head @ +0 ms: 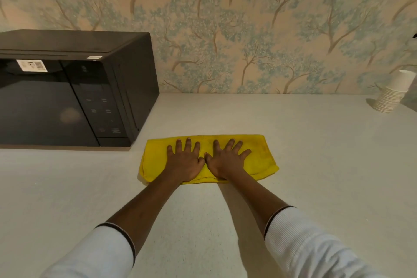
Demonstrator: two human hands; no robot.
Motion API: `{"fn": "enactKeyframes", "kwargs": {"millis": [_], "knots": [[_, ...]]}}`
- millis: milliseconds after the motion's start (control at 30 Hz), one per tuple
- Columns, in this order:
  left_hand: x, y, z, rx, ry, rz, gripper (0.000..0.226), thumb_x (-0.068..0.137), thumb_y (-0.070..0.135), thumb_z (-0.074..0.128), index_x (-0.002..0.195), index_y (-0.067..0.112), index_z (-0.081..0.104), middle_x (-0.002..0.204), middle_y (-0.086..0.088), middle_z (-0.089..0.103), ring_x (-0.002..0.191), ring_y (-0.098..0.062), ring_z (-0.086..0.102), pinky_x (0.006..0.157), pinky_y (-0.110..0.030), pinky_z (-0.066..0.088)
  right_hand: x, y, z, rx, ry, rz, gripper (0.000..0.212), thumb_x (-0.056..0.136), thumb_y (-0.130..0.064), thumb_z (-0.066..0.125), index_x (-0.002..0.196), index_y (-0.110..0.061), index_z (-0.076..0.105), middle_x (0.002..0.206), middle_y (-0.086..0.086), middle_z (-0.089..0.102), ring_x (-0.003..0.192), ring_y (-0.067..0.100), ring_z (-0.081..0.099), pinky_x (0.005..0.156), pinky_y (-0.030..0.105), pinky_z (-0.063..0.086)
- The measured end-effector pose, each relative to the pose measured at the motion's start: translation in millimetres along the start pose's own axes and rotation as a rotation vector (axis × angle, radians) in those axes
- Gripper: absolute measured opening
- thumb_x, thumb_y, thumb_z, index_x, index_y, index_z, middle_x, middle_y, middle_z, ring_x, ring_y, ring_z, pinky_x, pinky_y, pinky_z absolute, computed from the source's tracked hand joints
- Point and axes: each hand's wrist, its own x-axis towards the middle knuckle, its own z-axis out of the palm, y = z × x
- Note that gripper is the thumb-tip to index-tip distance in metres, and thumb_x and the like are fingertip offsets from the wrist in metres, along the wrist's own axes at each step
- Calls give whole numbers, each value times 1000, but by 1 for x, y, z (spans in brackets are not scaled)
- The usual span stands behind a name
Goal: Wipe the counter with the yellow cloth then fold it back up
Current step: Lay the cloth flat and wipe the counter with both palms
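Observation:
The yellow cloth [259, 156] lies folded into a long strip on the pale counter [316, 176], in the middle of the view. My left hand [185, 160] presses flat on its left half, fingers spread. My right hand [226, 159] lies flat on the cloth beside it, fingers also spread, thumbs nearly touching. Neither hand grips the cloth; both palms rest on top. The cloth's ends stick out to the left and right of my hands.
A black microwave [67, 97] stands on the counter at the left, close to the cloth's left end. A leaning stack of white paper cups [392, 95] sits at the far right by the tree-patterned wall [248, 29].

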Motion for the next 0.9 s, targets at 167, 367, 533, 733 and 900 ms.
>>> {"fn": "enactKeyframes", "kwargs": {"millis": [167, 367, 533, 733, 900], "knots": [[-11, 2, -5, 0, 6, -3, 73, 83, 62, 8, 148, 29, 10, 160, -8, 9, 144, -40, 8, 110, -64, 7, -7, 0, 0, 6, -6, 8, 78, 86, -70, 16, 152, -29, 10, 158, 29, 1, 142, 53, -8, 104, 74, -8], [-39, 3, -8, 12, 18, 11, 72, 84, 61, 10, 148, 27, 12, 160, -9, 11, 144, -40, 9, 110, -64, 8, -32, 1, 1, 7, -2, 10, 79, 84, -71, 15, 151, -29, 10, 158, 28, 2, 142, 53, -7, 104, 74, -9], [-66, 4, -11, 7, 14, 21, 71, 86, 61, 11, 148, 27, 11, 160, -10, 10, 144, -40, 7, 111, -63, 7, -59, 1, 1, 8, -2, 18, 80, 83, -72, 15, 151, -29, 10, 158, 28, 2, 142, 53, -8, 103, 74, -9], [-104, 5, -13, 6, 13, 39, 71, 85, 61, 12, 148, 27, 11, 160, -10, 10, 144, -40, 8, 111, -63, 7, -101, 1, 1, 2, 6, 34, 80, 84, -72, 16, 151, -29, 12, 158, 28, 3, 142, 53, -6, 103, 74, -8], [-137, 6, -15, -2, 3, 51, 72, 85, 62, 11, 148, 27, 10, 160, -9, 10, 144, -40, 7, 111, -64, 6, -137, 0, -1, 0, -1, 46, 79, 84, -72, 16, 151, -29, 11, 158, 28, 3, 142, 53, -7, 103, 74, -8]]}}
